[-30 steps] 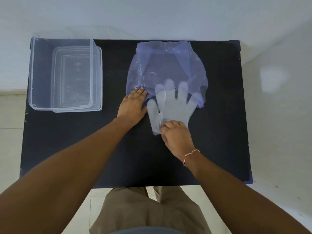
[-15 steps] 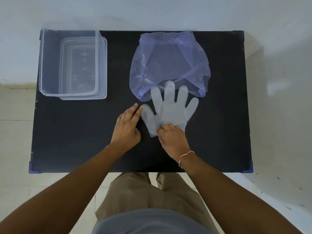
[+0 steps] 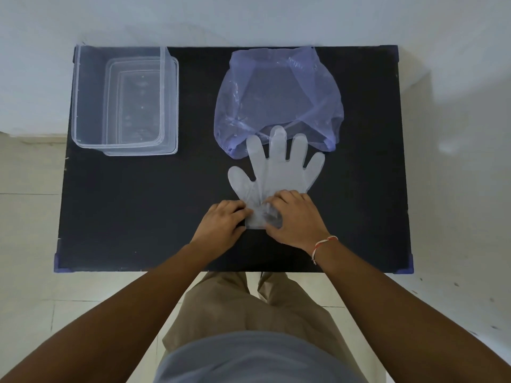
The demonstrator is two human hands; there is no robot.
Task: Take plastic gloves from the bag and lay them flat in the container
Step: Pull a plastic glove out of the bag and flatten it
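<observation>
Fingers of both hands curled down onto the wrist end of a thin, translucent, whitish plastic glove (image 3: 276, 172): the left hand (image 3: 221, 225) has its fingers bent and bunched against the cuff's left edge, the right hand (image 3: 296, 219) has fingertips pressed on top of the cuff, thumb seemingly tucked beneath the film. Looks like a pinch from both sides, neither hand spread wide; whether the film is truly gripped or only pinned to the bench I cannot tell. Glove lies flat, splayed, on the black rectangular bench (image 3: 138, 211), its fingertips overlapping the mouth of the crumpled, translucent bluish-purple plastic bag (image 3: 279, 98), which sits toward the far edge. Clear rectangular plastic container (image 3: 83, 100) stands at the far left corner, well apart from the glove, nothing visible inside. Judged step: glove is nearly clear of the bag, being taken up by the cuff. Next move would call for lifting it without folding, carrying it left across the bench, and lowering it spread into the container. Thin film likely clings and creases, so a two-handed hold suits.
</observation>
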